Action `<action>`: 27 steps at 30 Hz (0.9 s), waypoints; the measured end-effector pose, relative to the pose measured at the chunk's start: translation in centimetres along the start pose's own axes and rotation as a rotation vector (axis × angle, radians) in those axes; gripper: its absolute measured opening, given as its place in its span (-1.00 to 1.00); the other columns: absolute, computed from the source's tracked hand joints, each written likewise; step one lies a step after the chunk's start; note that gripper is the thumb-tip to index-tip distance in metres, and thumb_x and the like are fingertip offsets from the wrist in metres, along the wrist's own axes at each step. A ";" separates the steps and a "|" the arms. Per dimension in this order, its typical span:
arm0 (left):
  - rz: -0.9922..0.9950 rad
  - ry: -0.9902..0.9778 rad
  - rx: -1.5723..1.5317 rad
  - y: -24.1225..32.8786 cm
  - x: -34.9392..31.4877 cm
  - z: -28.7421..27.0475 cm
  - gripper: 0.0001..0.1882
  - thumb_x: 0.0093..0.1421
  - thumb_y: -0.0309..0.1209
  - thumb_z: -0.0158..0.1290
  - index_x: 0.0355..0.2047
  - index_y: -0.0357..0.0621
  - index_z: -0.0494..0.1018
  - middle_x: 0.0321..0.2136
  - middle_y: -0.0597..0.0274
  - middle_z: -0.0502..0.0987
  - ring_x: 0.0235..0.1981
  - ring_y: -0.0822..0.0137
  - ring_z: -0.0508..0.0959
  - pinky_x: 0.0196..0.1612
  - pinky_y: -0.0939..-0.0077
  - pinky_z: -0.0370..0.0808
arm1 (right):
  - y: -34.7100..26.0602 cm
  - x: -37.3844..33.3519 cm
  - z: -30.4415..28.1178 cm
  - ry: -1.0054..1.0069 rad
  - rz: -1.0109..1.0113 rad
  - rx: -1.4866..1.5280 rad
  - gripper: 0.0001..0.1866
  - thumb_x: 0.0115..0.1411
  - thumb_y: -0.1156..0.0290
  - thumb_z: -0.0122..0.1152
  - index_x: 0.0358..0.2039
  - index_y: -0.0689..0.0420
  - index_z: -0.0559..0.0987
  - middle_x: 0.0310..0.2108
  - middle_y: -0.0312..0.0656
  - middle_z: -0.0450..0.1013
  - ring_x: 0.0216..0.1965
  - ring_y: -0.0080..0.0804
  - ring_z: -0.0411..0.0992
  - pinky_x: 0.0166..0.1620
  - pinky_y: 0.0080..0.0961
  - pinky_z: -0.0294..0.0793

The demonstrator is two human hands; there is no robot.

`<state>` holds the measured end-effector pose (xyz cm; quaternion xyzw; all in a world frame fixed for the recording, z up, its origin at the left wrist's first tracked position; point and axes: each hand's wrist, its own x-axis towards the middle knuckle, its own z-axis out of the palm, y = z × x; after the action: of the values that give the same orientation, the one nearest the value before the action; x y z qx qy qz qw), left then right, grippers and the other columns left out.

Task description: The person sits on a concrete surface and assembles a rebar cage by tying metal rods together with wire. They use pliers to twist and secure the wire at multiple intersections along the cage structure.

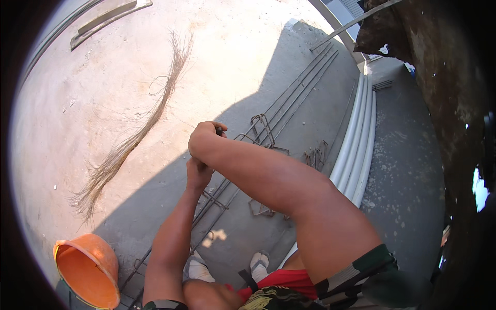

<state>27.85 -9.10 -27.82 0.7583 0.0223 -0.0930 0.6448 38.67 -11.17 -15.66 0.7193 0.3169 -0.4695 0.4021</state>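
Note:
My two hands are close together above a long rebar cage made of thin steel bars (284, 106) with bent square stirrups (262, 125). My right hand (205, 135) reaches across to the left, its fingers curled; a small dark end of something shows at them, too little to name. Just below it, my left hand (197, 173) is closed, its fingers partly hidden by the right hand and forearm. A thin wire runs from near the right hand toward the left. On the sunlit floor to the left lies a long loose bundle of tie wire (140, 133).
An orange bucket (98, 253) lies tipped at the lower left. Several white pipes (351, 150) run along the right side. Loose stirrups (316, 156) sit between pipes and cage. A wooden board (106, 20) is at the far left. A rusty sheet (439, 67) stands at the right edge.

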 end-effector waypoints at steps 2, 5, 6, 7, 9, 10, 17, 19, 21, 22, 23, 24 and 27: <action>0.173 0.071 -0.071 -0.5 1.5 -0.4 -0.71 0.08 -0.37 0.15 -0.18 -0.20 0.50 -0.36 0.20 0.59 -0.36 0.35 0.59 -0.32 0.41 0.51 | -0.7 0.2 1.0 0.372 0.016 -0.202 -0.71 0.09 0.20 0.19 -0.23 0.07 0.62 -0.28 -0.21 0.51 -0.20 -0.15 0.45 0.01 0.15 0.38; -0.325 -0.379 -0.504 -0.5 1.9 -6.1 -0.79 0.05 -0.35 0.19 -0.34 -0.21 0.53 -0.56 0.28 0.50 -0.58 0.47 0.48 -0.52 0.56 0.43 | 0.0 0.1 4.5 1.294 -0.189 -0.492 -0.71 0.15 0.21 0.02 -0.18 0.02 0.54 -0.14 -0.30 0.40 0.08 -0.24 0.24 0.28 0.23 -0.04; -0.292 -0.454 -0.424 1.0 1.8 -6.1 -0.76 0.02 -0.29 0.22 -0.40 -0.20 0.52 -0.57 0.29 0.48 -0.56 0.48 0.47 -0.52 0.55 0.42 | 0.2 -0.4 4.9 1.111 -0.246 -0.431 -0.71 0.09 0.22 0.05 -0.19 0.03 0.52 -0.23 -0.27 0.41 -0.04 -0.25 0.30 0.23 0.16 0.07; -0.315 -0.452 -0.376 -0.8 2.3 -5.6 -0.76 0.00 -0.29 0.23 -0.43 -0.21 0.53 -0.56 0.26 0.51 -0.57 0.47 0.47 -0.51 0.54 0.44 | 0.3 0.2 4.6 1.300 -0.273 -0.439 -0.82 0.06 0.24 0.07 -0.46 0.02 0.57 -0.44 -0.28 0.42 -0.25 -0.32 0.36 0.03 -0.12 0.30; -0.207 -0.335 -0.118 -0.4 1.4 -4.4 -0.62 -0.04 -0.20 0.25 -0.31 -0.23 0.52 -0.42 0.14 0.57 -0.37 0.34 0.55 -0.28 0.41 0.49 | 0.3 0.0 5.1 1.040 -0.238 -0.236 -0.89 0.02 0.32 0.11 -0.48 0.07 0.52 -0.43 -0.21 0.45 -0.28 -0.30 0.39 -0.15 -0.35 0.30; -0.075 -0.082 -0.191 -0.8 0.1 -3.3 -0.43 -0.18 -0.14 0.31 -0.20 -0.22 0.48 -0.32 0.00 0.59 -0.24 0.14 0.59 -0.17 0.35 0.51 | 0.1 0.0 5.2 0.901 -0.198 -0.120 -0.88 -0.03 0.34 0.20 -0.47 0.06 0.51 -0.42 -0.19 0.46 -0.26 -0.27 0.41 -0.14 -0.34 0.31; -0.172 0.216 -0.053 3.7 -2.5 2.1 -0.50 -0.06 -0.23 0.22 -0.13 -0.24 0.43 -0.21 -0.14 0.52 -0.10 -0.09 0.50 -0.05 0.13 0.43 | 0.6 1.4 6.2 0.256 0.011 -0.116 -0.74 -0.18 0.27 0.36 -0.42 0.06 0.65 -0.37 -0.08 0.55 -0.20 -0.19 0.53 -0.08 -0.35 0.51; -0.161 0.147 -0.082 2.6 -2.5 2.0 -0.61 -0.03 -0.23 0.19 -0.25 -0.25 0.50 -0.32 -0.12 0.56 -0.19 -0.09 0.54 -0.12 0.15 0.47 | -1.8 -1.9 2.2 -0.042 0.153 0.064 -0.65 -0.10 0.29 0.33 -0.25 0.11 0.62 -0.25 -0.02 0.51 -0.08 -0.11 0.46 0.11 -0.25 0.39; -0.075 0.005 0.041 3.3 -1.9 0.9 -0.70 0.00 -0.25 0.15 -0.37 -0.25 0.55 -0.42 -0.11 0.58 -0.28 -0.10 0.57 -0.19 0.16 0.50 | -1.8 -1.9 3.3 0.282 0.110 -0.051 -0.65 -0.07 0.34 0.30 -0.21 0.14 0.59 -0.22 -0.02 0.47 -0.04 -0.10 0.43 0.15 -0.20 0.32; -0.082 -0.016 0.097 3.2 -1.2 0.8 -0.72 -0.01 -0.25 0.16 -0.39 -0.22 0.56 -0.41 -0.08 0.59 -0.29 -0.07 0.58 -0.18 0.19 0.51 | -1.5 -2.1 4.5 0.449 0.091 -0.105 -0.64 -0.06 0.37 0.28 -0.19 0.15 0.57 -0.21 -0.02 0.46 -0.02 -0.10 0.41 0.17 -0.17 0.29; -0.106 -0.024 0.151 2.7 -0.7 0.6 -0.74 -0.03 -0.25 0.16 -0.42 -0.20 0.58 -0.40 -0.05 0.60 -0.29 -0.04 0.59 -0.17 0.22 0.52 | -1.7 -2.1 5.7 0.620 0.053 -0.168 -0.64 -0.04 0.39 0.26 -0.17 0.16 0.56 -0.19 -0.02 0.44 0.00 -0.09 0.39 0.19 -0.15 0.26; -0.129 -0.036 0.204 2.0 -0.5 0.3 -0.75 -0.04 -0.25 0.17 -0.44 -0.17 0.59 -0.39 -0.03 0.61 -0.29 -0.01 0.60 -0.17 0.25 0.52 | -1.8 -1.8 6.8 0.790 0.015 -0.225 -0.63 -0.03 0.42 0.24 -0.15 0.17 0.54 -0.18 -0.02 0.43 0.01 -0.08 0.37 0.21 -0.12 0.22; -0.153 -0.374 -0.268 1.1 1.0 -2.5 -0.73 -0.13 -0.25 0.24 -0.47 -0.17 0.60 -0.44 0.04 0.61 -0.35 0.04 0.61 -0.19 0.32 0.54 | -0.5 -2.1 9.3 1.071 -0.112 -0.261 -0.60 0.00 0.47 0.22 -0.09 0.21 0.45 -0.14 0.00 0.35 0.07 -0.07 0.30 0.24 -0.06 0.14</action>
<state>29.24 -6.96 -26.55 0.6315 -0.0281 -0.2765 0.7238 33.62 -19.23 -15.98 0.7839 0.5704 -0.0157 0.2448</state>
